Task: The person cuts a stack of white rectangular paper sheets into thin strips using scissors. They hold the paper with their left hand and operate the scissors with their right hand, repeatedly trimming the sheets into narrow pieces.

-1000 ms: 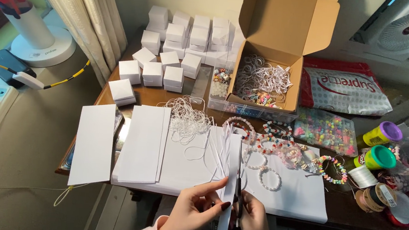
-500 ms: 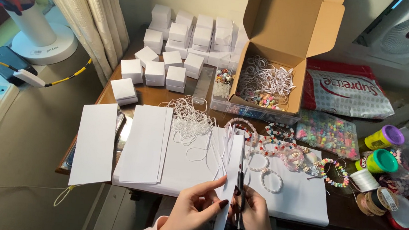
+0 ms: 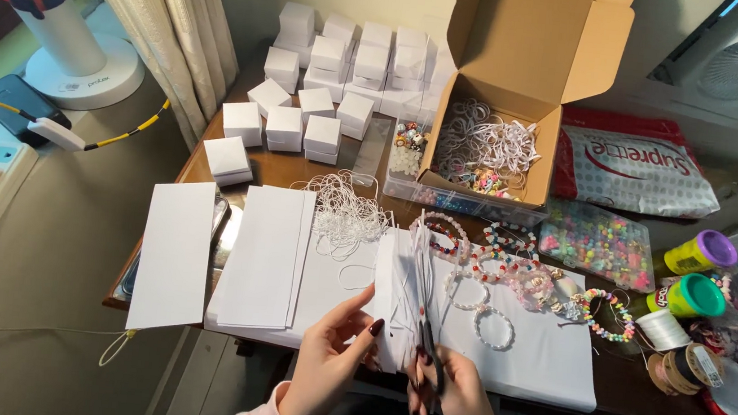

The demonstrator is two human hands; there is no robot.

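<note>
Left hand (image 3: pixel 332 362) pinches the lower edge of a folded white paper strip (image 3: pixel 401 296), thumb and fingers clamped on it, palm turned inward. Right hand (image 3: pixel 459 401) is closed around dark scissors (image 3: pixel 427 348), blades pointing up into the strip. Both hands sit close together at the near edge of the table (image 3: pixel 278 169). White paper sheets (image 3: pixel 265 256) lie to the left, a tangle of white cord (image 3: pixel 346 214) just beyond. Bead bracelets (image 3: pixel 507 270) lie right of the strip. Further back: small white boxes (image 3: pixel 322 131) in rows, an open cardboard box (image 3: pixel 515 95), and a red-and-white bag (image 3: pixel 630 169) lying flat.
</note>
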